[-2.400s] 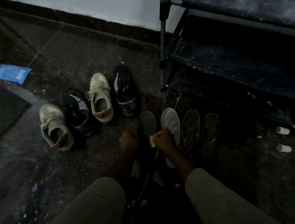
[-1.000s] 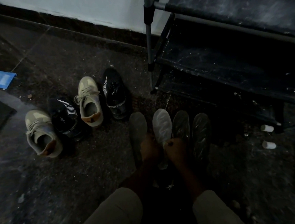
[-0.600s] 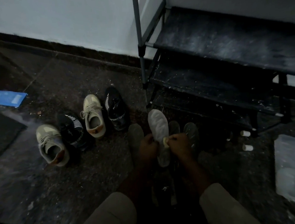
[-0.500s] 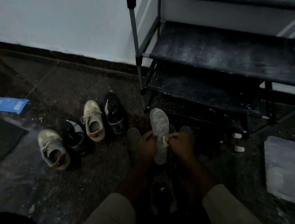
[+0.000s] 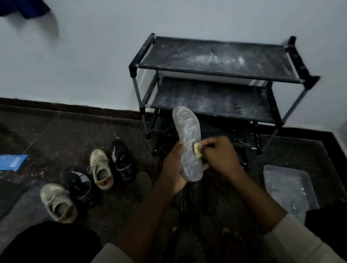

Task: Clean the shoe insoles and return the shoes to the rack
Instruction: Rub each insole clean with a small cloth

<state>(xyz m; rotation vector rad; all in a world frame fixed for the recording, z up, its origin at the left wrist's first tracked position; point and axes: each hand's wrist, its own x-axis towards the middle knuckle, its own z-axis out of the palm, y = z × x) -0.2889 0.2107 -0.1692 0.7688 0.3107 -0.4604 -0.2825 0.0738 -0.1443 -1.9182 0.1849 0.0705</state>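
Observation:
My left hand (image 5: 174,168) grips a grey insole (image 5: 188,142) by its lower half and holds it upright in the air. My right hand (image 5: 220,156) pinches a small yellow sponge (image 5: 197,152) against the insole's right edge. Another insole (image 5: 142,182) lies dark on the floor left of my left hand. Two beige sneakers (image 5: 99,168) (image 5: 57,202) and two black sneakers (image 5: 122,159) (image 5: 79,184) stand in a row on the floor at the left. The black shoe rack (image 5: 216,82) stands against the wall behind the insole, its shelves dusty and bare.
A clear plastic tray (image 5: 289,190) lies on the floor to the right. A blue packet (image 5: 4,162) and a dark mat (image 5: 3,194) lie at the far left. The floor is dark and speckled with debris. My knees fill the bottom of the view.
The insole has been lifted off the floor and now stands upright in my left hand. The sponge stays on it. The view has tilted up to show the whole rack.

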